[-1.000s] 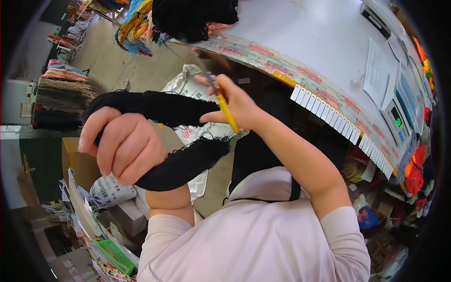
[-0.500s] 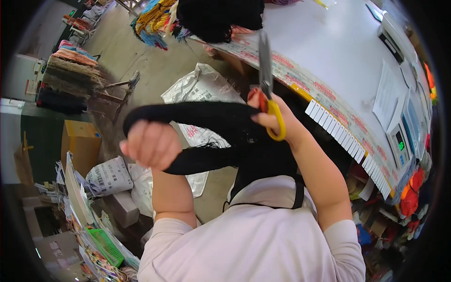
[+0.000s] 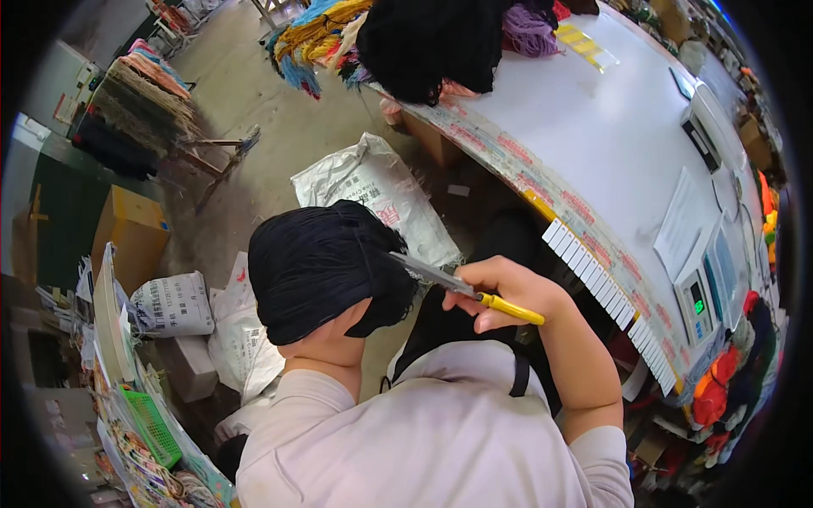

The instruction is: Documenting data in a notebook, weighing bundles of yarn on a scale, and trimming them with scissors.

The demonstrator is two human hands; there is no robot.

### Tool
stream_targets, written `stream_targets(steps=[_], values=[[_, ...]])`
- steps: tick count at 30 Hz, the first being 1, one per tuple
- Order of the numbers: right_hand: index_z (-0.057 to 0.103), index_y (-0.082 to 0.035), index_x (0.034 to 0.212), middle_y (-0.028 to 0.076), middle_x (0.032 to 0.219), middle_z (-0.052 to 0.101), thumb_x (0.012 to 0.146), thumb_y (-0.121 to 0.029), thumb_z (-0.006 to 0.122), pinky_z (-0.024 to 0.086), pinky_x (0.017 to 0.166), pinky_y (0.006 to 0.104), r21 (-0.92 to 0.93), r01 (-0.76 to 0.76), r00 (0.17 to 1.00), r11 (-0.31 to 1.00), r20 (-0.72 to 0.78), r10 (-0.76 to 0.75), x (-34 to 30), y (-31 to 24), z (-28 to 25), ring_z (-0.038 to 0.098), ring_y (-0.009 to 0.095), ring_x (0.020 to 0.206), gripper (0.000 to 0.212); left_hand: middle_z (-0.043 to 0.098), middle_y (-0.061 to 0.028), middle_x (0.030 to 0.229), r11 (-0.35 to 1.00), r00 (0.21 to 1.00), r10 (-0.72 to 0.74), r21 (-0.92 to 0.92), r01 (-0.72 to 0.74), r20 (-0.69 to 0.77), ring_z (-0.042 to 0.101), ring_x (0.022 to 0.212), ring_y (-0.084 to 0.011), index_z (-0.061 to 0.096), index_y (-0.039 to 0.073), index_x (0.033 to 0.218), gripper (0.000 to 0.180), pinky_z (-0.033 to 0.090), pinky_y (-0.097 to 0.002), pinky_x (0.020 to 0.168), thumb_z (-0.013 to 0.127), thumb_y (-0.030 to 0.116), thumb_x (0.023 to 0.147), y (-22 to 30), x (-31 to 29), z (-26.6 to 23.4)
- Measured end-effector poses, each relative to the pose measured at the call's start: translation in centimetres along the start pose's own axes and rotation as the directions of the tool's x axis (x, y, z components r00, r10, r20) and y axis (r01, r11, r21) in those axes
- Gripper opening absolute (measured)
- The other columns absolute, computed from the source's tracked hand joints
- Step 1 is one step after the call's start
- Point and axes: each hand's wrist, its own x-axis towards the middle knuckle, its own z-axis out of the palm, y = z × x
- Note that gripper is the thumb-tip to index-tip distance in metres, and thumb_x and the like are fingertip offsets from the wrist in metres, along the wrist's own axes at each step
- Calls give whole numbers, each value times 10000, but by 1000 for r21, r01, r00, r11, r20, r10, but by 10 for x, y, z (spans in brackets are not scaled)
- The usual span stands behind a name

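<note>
A thick hank of black yarn [image 3: 318, 262] is bunched over my left hand [image 3: 334, 330], which is closed around it from below; most of the fingers are hidden by the strands. My right hand [image 3: 500, 288] grips scissors with yellow handles [image 3: 512, 309]. Their metal blades point left, and the tips touch or lie right beside the hank's right side. Whether the blades are parted is hard to make out.
To the right stands a white-topped table [image 3: 584, 127] bearing a black yarn pile [image 3: 428, 42], purple yarn [image 3: 531, 30] and a digital scale [image 3: 696, 305]. White sacks [image 3: 373, 190] lie on the floor. A cardboard box [image 3: 131, 237] and a green basket [image 3: 152, 427] are at left.
The black yarn, stretched as a loop between both hands before, is now gathered over my left hand. The scissors have swung from pointing up to pointing left, against the hank.
</note>
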Motion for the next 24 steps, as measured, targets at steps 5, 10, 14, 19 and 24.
stream_targets(steps=[5, 10, 14, 19, 24], values=[[616, 4, 992, 4, 714, 522, 767, -520, 747, 403, 610, 255, 29, 7, 997, 1000, 80, -10, 1, 3, 6, 479, 97, 661, 585, 622, -61, 891, 890, 959, -261, 356, 285, -113, 620, 792, -207, 651, 64, 990, 205, 509, -325, 727, 611, 213, 854, 13, 14, 18], [606, 9, 942, 18, 734, 535, 762, -546, 739, 429, 639, 268, 23, -20, 991, 1000, 131, 16, 0, 3, 6, 503, 119, 693, 598, 631, -62, 926, 571, 827, -457, 605, 554, -327, 622, 842, -216, 661, 80, 1007, 220, 501, -342, 773, 616, 203, 830, 29, 23, 41], [601, 17, 935, 20, 726, 526, 757, -560, 737, 426, 634, 271, 59, -16, 992, 998, 125, 9, 1, 7, 9, 494, 121, 685, 619, 638, -64, 954, 244, 687, -518, 681, 690, -510, 622, 881, -224, 669, 92, 1020, 238, 494, -356, 810, 621, 195, 811, 37, 35, 62], [600, 24, 922, 18, 719, 512, 753, -584, 728, 428, 638, 273, 29, 71, 987, 997, 141, -74, 12, -1, 10, 495, 121, 692, 645, 647, -66, 990, -187, 493, -485, 636, 749, -722, 623, 931, -233, 679, 108, 1038, 266, 486, -373, 856, 626, 184, 788, 41, 49, 84], [616, 15, 909, -3, 676, 492, 727, -642, 721, 398, 618, 269, 274, 156, 980, 949, 79, -184, 16, 4, 16, 461, 112, 660, 689, 656, -67, 1025, -561, 326, -341, 470, 681, -881, 624, 981, -242, 689, 124, 1055, 300, 478, -390, 902, 632, 174, 765, 38, 58, 92]])
